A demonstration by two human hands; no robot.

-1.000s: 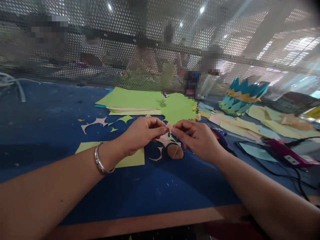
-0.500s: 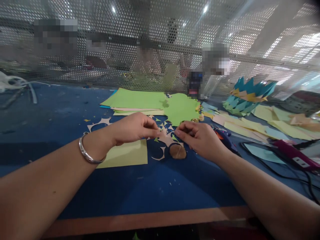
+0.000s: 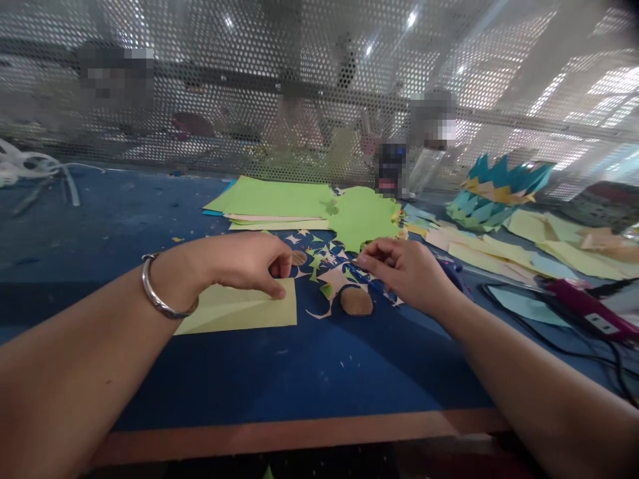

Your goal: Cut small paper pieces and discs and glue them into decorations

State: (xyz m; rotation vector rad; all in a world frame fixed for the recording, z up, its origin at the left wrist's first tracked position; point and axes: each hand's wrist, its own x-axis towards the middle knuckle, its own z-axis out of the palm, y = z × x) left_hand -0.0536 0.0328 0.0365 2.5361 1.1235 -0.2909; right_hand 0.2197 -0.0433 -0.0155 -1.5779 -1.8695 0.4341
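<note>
My left hand hovers at a pale yellow paper sheet, thumb and forefinger apart, with nothing seen between them. Just right of it lies a small brown striped piece. My right hand has thumb and fingers pinched together at the edge of a pile of cut paper scraps; whatever is between the tips is too small to make out. Below the pile rests a flat brown roundish piece. Behind the scraps is a green sheet with a scalloped edge.
A stack of coloured paper lies at the back. On the right stand a zigzag teal paper crown, loose yellow strips, and a purple power strip with black cables. A perforated metal screen closes the far side.
My left hand has moved left and away from the scraps, its thumb and forefinger parting. The striped brown piece and more scraps now show. My right hand stays almost in place, still pinched.
</note>
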